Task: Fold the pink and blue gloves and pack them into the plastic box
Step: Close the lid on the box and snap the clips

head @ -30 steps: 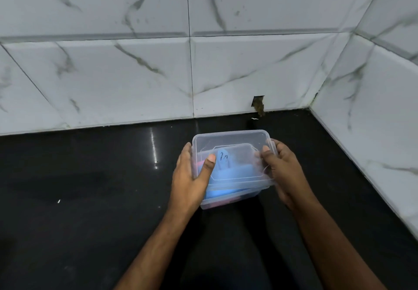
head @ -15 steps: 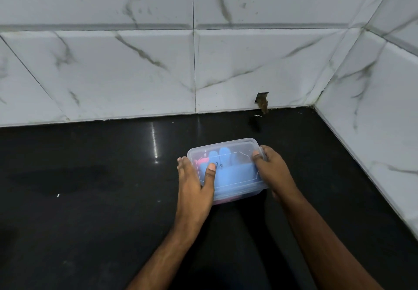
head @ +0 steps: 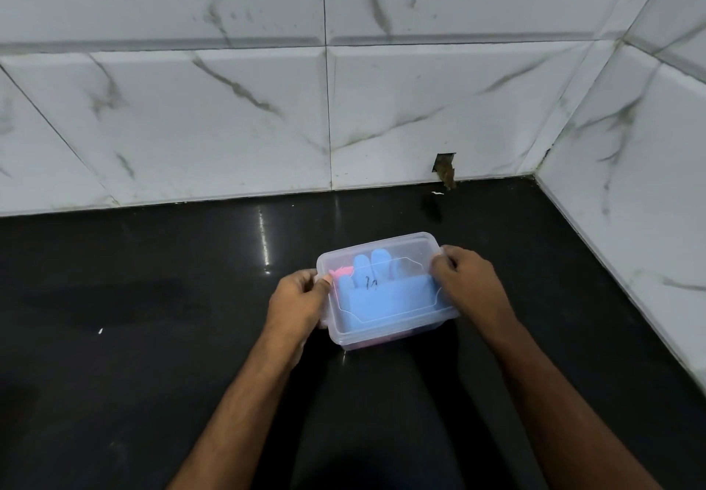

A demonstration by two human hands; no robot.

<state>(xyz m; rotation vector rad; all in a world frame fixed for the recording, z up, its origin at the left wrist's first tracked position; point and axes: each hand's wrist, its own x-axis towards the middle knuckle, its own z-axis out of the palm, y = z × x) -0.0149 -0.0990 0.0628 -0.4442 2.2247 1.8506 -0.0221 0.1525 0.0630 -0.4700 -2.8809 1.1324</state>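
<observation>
The box [head: 386,291] is sitting near the table's [head: 153,317] back right corner, lid on, with the blue glove [head: 386,294] lying over the pink glove [head: 341,271] inside. The left hand [head: 300,300] and right hand [head: 468,279] are gripping its two short ends, fingers curled over the lid edges, its long axis running between them.

Both forearms reach forward and converge. The left hand [head: 300,300] curls its fingers in a grip at the box's left end; the right hand [head: 468,279] pinches the right end.
</observation>
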